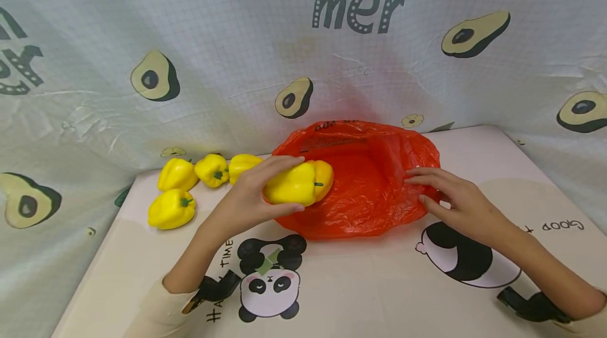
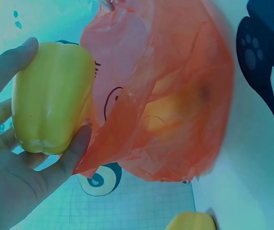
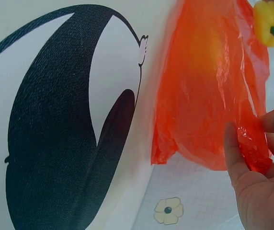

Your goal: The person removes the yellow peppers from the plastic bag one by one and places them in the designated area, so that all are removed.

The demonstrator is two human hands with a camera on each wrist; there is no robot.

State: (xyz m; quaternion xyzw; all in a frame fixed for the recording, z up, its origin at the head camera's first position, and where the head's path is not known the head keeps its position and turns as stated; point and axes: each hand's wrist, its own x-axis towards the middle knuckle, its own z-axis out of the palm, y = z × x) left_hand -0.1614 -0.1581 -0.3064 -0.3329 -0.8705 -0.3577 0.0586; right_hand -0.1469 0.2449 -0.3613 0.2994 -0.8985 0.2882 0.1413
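Note:
My left hand (image 1: 248, 195) grips a yellow bell pepper (image 1: 290, 186) over the left side of a red plastic bag (image 1: 360, 174), its green stem pointing right. In the left wrist view, the fingers and thumb wrap around this pepper (image 2: 53, 98). Just behind it, another yellow pepper (image 1: 325, 175) partly shows inside the open bag. On the bag's right side, my right hand (image 1: 452, 201) holds the rim. The right wrist view has a fold of red plastic (image 3: 252, 143) between that hand's thumb and fingers.
Several yellow bell peppers (image 1: 172, 209) lie on the table (image 1: 360, 285) left of the bag, toward the back corner. A white sheet (image 1: 227, 37) printed with avocados hangs behind the table. The tabletop carries printed pandas (image 1: 270, 285).

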